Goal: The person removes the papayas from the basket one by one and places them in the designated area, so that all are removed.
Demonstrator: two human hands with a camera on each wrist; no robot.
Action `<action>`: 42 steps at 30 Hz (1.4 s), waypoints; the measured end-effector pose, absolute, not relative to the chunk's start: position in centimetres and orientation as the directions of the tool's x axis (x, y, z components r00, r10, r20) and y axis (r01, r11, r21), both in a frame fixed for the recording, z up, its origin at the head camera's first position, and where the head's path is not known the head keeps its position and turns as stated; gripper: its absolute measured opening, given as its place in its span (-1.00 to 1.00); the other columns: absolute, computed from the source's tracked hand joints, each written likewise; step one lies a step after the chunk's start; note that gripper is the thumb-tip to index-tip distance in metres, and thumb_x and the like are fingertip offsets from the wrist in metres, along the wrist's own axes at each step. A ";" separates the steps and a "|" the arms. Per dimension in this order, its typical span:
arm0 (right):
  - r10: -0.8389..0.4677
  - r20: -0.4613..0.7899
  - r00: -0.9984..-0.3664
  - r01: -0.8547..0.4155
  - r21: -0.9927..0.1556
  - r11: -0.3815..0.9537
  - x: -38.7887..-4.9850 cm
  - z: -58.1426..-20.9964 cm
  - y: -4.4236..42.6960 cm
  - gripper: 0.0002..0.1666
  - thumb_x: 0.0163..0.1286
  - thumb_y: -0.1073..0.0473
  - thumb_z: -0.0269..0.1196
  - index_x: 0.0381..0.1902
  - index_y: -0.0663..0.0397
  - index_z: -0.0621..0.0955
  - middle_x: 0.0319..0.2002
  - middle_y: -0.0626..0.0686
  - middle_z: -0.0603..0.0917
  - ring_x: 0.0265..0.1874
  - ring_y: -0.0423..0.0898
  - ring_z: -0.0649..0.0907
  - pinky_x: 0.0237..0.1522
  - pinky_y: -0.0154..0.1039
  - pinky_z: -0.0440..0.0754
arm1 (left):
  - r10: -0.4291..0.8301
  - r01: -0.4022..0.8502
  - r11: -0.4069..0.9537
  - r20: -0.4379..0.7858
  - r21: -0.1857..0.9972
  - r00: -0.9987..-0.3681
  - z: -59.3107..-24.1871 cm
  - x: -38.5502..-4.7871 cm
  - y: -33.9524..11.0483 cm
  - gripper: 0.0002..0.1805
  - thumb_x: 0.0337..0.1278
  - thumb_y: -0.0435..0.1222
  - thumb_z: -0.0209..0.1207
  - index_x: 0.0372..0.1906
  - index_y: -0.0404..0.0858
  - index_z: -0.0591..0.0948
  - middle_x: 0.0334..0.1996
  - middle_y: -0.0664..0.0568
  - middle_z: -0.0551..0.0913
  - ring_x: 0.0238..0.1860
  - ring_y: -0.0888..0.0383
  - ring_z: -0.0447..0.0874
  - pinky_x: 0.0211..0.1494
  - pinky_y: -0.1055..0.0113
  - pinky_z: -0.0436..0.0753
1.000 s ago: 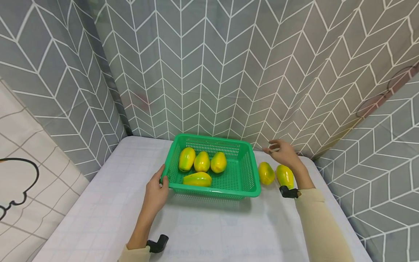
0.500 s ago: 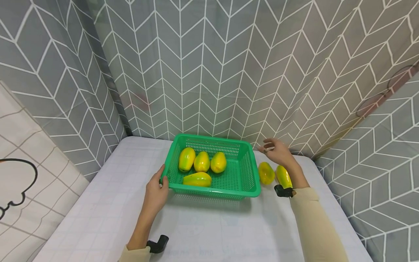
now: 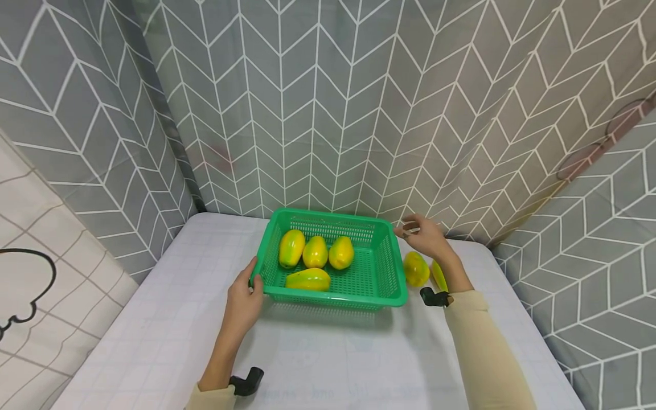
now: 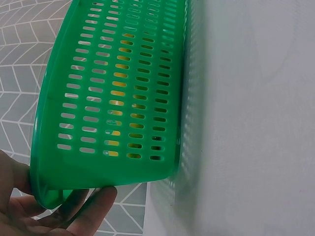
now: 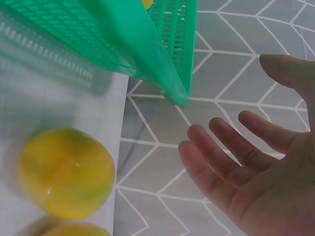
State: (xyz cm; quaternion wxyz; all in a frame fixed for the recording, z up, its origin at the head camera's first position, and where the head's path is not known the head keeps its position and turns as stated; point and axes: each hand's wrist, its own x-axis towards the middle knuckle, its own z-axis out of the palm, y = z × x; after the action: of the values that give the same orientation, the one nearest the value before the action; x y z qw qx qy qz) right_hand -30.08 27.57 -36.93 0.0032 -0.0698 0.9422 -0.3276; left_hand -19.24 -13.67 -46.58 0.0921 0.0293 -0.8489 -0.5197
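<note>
My left hand (image 3: 244,302) grips the front left corner of a green plastic basket (image 3: 376,302); the left wrist view shows its fingers around the basket's rim (image 4: 39,147). Inside the basket lie several yellow-green papayas (image 3: 291,249), most in a row at the back left and one lengthwise near the front. My right hand (image 3: 429,239) hovers by the basket's back right corner. Its fingers are spread and hold nothing, and in the right wrist view a gap separates them from the rim (image 5: 179,96). Two more papayas (image 3: 416,269) lie right of the basket, one partly hidden by the right arm.
A white cloth covers the table (image 3: 154,319). Grey curtains (image 3: 328,114) with a white zigzag pattern hang close behind the basket and along the sides. Each wrist wears a black camera mount (image 3: 433,296).
My right hand has moved left toward the basket's back right corner, its forearm now covering more of the outer papaya. The left hand keeps its grip, and the basket stays in place.
</note>
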 end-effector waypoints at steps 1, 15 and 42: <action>-0.140 0.043 -0.989 -0.136 -0.616 0.776 -30.1 -36.9 27.5 -0.20 0.61 -0.15 0.18 0.52 0.32 0.37 0.39 0.43 0.55 0.36 0.39 0.57 0.34 0.30 0.61 | -0.145 0.047 0.458 0.127 0.888 -0.981 -46.6 -19.2 -13.7 -0.40 0.65 -0.34 -0.14 0.65 -0.41 0.20 0.59 -0.38 0.32 0.60 -0.28 0.31 0.48 -0.23 0.53; -0.160 0.044 -0.986 -0.150 -0.641 0.752 -30.6 -37.2 26.5 -0.22 0.61 -0.13 0.20 0.53 0.27 0.39 0.38 0.41 0.57 0.35 0.35 0.60 0.32 0.21 0.65 | -0.155 0.049 0.466 0.136 0.884 -0.978 -46.8 -19.3 -13.6 -0.40 0.65 -0.34 -0.12 0.64 -0.41 0.22 0.57 -0.39 0.34 0.58 -0.29 0.35 0.45 -0.23 0.56; -0.174 0.039 -0.984 -0.154 -0.676 0.721 -31.7 -37.6 23.2 -0.26 0.57 -0.10 0.26 0.50 0.22 0.44 0.33 0.36 0.61 0.34 0.34 0.58 0.32 0.22 0.63 | -0.147 0.050 0.454 0.130 0.889 -0.981 -46.7 -19.3 -13.7 -0.40 0.65 -0.33 -0.13 0.65 -0.40 0.20 0.59 -0.36 0.32 0.61 -0.27 0.30 0.48 -0.22 0.53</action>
State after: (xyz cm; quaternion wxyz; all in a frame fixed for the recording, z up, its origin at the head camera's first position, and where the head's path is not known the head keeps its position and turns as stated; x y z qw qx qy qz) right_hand -31.67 23.24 -37.64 0.0137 -0.0882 0.9275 -0.3629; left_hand -19.32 -13.71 -46.72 0.0944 0.0288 -0.8475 -0.5216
